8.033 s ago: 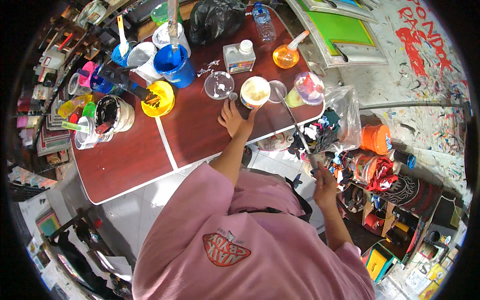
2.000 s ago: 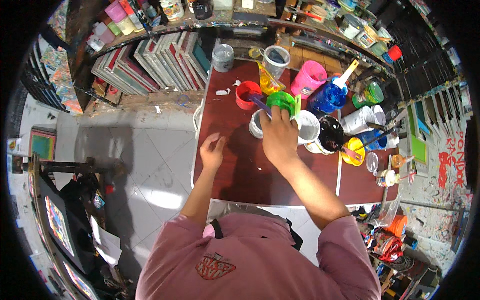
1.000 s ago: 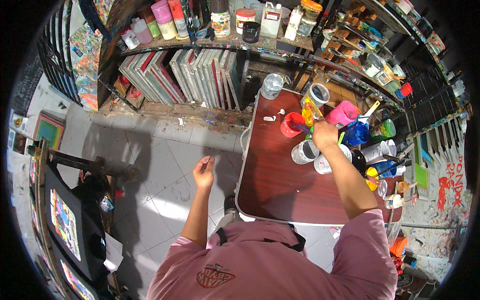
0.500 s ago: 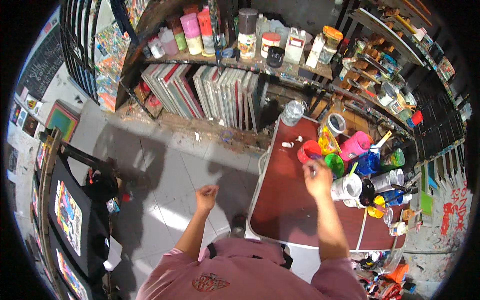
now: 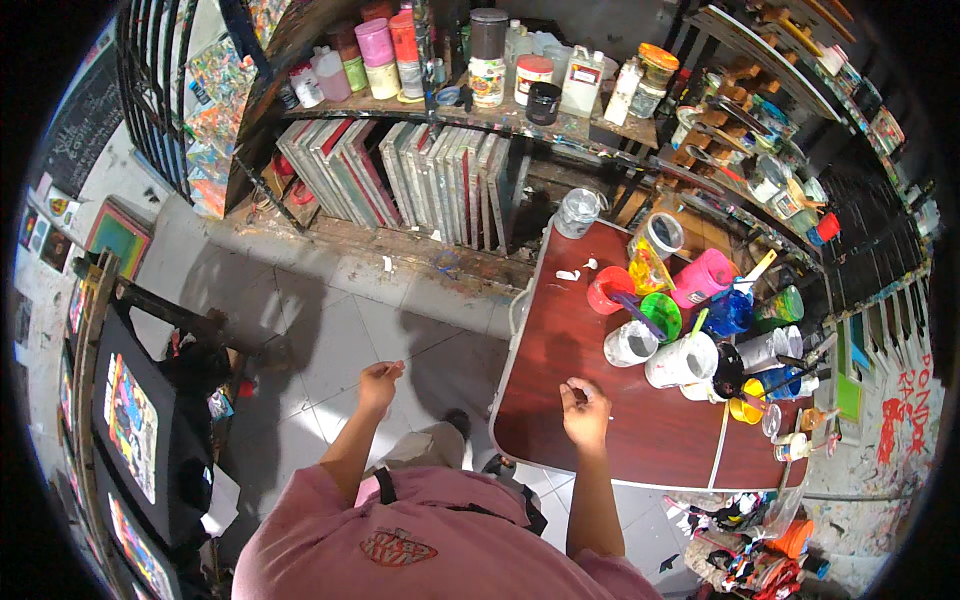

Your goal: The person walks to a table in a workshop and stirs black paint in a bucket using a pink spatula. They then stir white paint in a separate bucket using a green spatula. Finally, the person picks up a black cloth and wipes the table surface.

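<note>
My right hand is over the near left part of the red-brown table, fingers curled in to the thumb. Anything small between those fingertips is too small to make out. Closest to it stands a white cup, beside a larger white tub. A purple spatula slants between a red cup and a green cup. Off the table to the left, above the tiled floor, my left hand has its fingers bent together, with nothing visible in them.
Pink, blue and yellow paint containers crowd the table's right side; a grey pail stands at its far corner. Framed screens lean under a shelf of bottles. Black printed shirts hang at the left.
My right hand has drawn back from the paint cups toward me, uncovering the white cup. My left hand has shifted slightly to the left. The whole view has moved a little.
</note>
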`<state>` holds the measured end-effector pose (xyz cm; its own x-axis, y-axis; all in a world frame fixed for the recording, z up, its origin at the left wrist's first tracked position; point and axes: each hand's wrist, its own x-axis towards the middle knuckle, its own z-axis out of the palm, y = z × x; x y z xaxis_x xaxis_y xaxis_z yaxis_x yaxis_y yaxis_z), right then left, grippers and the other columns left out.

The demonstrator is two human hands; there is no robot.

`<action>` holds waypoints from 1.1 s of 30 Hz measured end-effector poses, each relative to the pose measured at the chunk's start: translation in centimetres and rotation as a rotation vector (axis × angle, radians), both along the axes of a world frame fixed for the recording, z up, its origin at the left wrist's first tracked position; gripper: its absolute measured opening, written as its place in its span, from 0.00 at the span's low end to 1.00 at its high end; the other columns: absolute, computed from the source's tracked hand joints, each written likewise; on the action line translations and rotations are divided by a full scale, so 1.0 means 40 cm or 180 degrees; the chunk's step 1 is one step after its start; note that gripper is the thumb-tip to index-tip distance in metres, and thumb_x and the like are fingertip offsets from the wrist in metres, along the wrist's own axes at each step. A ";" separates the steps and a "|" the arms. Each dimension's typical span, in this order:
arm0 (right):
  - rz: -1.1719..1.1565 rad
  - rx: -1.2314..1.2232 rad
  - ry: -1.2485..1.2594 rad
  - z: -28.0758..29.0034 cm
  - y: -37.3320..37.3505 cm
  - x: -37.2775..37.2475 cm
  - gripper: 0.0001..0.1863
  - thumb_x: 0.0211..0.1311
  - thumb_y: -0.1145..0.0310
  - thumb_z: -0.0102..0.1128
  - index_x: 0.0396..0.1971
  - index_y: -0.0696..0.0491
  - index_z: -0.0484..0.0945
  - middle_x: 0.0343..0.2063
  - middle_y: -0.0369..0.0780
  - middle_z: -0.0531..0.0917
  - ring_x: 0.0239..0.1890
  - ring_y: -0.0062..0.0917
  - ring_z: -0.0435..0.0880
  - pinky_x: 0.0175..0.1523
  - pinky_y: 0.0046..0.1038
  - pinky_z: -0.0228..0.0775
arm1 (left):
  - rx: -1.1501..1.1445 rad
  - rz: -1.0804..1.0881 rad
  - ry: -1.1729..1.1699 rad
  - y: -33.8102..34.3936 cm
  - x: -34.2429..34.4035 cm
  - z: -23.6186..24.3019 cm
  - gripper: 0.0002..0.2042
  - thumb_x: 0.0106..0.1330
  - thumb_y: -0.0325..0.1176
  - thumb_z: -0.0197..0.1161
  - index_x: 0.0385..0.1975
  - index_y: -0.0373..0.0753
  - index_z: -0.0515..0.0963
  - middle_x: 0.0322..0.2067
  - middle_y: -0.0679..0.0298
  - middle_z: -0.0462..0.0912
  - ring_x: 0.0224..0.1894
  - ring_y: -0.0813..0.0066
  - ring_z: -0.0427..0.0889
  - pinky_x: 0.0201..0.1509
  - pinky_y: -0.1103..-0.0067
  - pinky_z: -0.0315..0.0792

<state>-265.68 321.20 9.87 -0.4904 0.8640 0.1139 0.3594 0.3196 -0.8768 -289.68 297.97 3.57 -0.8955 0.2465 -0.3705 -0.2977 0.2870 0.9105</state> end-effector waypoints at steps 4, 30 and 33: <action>-0.0274 -0.0586 0.0064 -0.102 -0.052 -0.005 0.08 0.49 0.72 0.60 0.27 0.60 0.77 0.25 0.43 0.81 0.30 0.28 0.81 0.37 0.26 0.70 | 0.0240 -0.0097 -0.0373 0.056 -0.092 0.025 0.02 0.54 0.25 0.60 0.24 0.33 0.77 0.25 0.64 0.79 0.27 0.79 0.74 0.32 0.85 0.66; 0.0339 -0.0273 -0.0133 -0.111 0.068 -0.835 0.11 0.47 0.71 0.64 0.30 0.59 0.75 0.23 0.36 0.78 0.24 0.15 0.74 0.29 0.18 0.66 | 0.0296 0.0000 -0.0752 0.026 -0.878 -0.071 0.13 0.54 0.36 0.58 0.38 0.41 0.74 0.35 0.63 0.79 0.39 0.70 0.77 0.35 0.78 0.63; 0.0251 -0.0033 -0.0041 -0.096 0.148 -0.872 0.11 0.47 0.71 0.64 0.31 0.59 0.75 0.22 0.36 0.79 0.23 0.16 0.74 0.29 0.18 0.67 | 0.0232 -0.0366 -0.0639 0.183 -0.923 -0.060 0.13 0.55 0.37 0.56 0.39 0.41 0.74 0.36 0.63 0.78 0.40 0.71 0.76 0.36 0.77 0.63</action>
